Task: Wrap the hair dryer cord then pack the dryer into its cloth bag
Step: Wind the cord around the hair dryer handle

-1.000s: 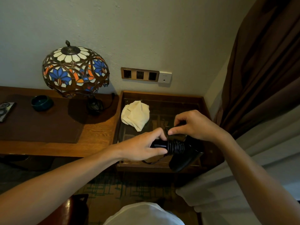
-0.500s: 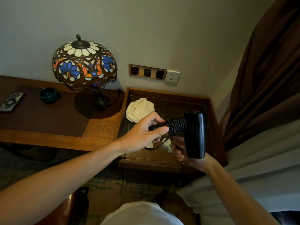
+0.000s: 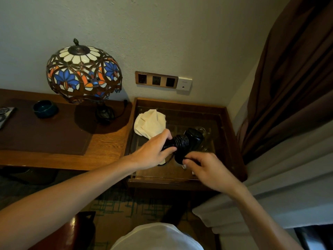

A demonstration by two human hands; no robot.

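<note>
A black hair dryer (image 3: pixel 193 139) hangs over the glass-topped side table (image 3: pixel 223 127), its barrel pointing away from me. Black cord (image 3: pixel 181 142) is coiled tightly round the handle. My left hand (image 3: pixel 153 152) grips the end of the handle. My right hand (image 3: pixel 210 168) is below the barrel and pinches the cord's loose end; the pale plug peeks out under its fingers. The cream cloth bag (image 3: pixel 150 123) lies crumpled on the table's back left corner, just behind my left hand.
A stained-glass lamp (image 3: pixel 83 73) and a dark green bowl (image 3: pixel 45 108) stand on the wooden desk (image 3: pixel 100 147) to the left. Wall sockets (image 3: pixel 163 81) sit above the table. Brown curtains (image 3: pixel 288 78) and white bedding (image 3: pixel 288 186) close in on the right.
The dryer has swung down and lower, its barrel now pointing away. My right hand came out from under it and now pinches the cord end in front. The camera tilted a little.
</note>
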